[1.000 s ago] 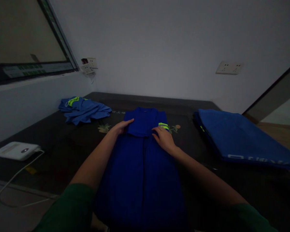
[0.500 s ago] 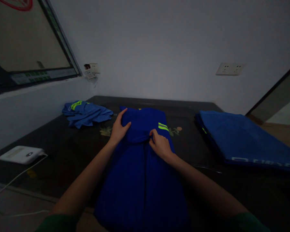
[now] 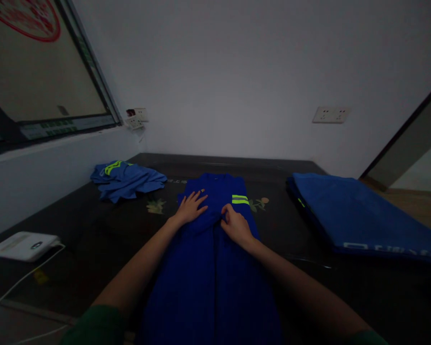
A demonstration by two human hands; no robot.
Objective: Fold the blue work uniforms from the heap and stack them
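Note:
A dark blue garment (image 3: 197, 278) lies lengthwise on the dark table, its collar at the far end and a yellow-green reflective stripe on its right side. On its upper left part rests my left hand (image 3: 191, 207), flat with the fingers spread, beside a small yellow mark. My right hand (image 3: 235, 224) is closed in a pinch on the cloth near the garment's middle, just below the stripe.
Crumpled lighter blue cloth (image 3: 129, 179) lies at the back left. Folded blue clothes (image 3: 359, 211) are stacked at the right. A white device (image 3: 23, 246) with a cable sits at the left edge of the dark table (image 3: 104, 244). Behind is a wall with sockets.
My left hand has let go of the garment's upper edge and now lies flat on it. The upper part, bunched over before, is spread out with the collar showing. The view has tilted up slightly.

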